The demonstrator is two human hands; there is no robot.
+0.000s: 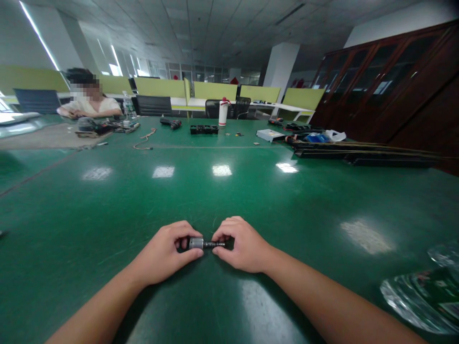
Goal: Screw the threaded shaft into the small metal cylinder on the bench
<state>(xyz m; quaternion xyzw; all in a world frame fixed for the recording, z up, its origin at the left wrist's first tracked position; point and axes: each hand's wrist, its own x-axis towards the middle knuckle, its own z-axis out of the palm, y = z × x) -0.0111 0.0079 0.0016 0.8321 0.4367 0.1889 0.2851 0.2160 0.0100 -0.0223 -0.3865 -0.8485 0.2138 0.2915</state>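
A small silver metal cylinder (pixel 196 242) with a thin dark shaft (pixel 214 244) sticking out of its right end lies just above the green table (pixel 229 191), near the front edge. My left hand (pixel 165 253) pinches the silver body between thumb and fingers. My right hand (pixel 240 244) grips the far end of the dark shaft with its fingertips. Both hands rest on the table, knuckles up, almost touching each other.
A clear plastic bag (pixel 423 296) lies at the front right. Long dark rails (pixel 366 155), a white box (pixel 270 135), a white bottle (pixel 223 112), black trays (pixel 203 129) and a power tool (pixel 171 123) sit far back. A seated person (pixel 89 102) works at the far left.
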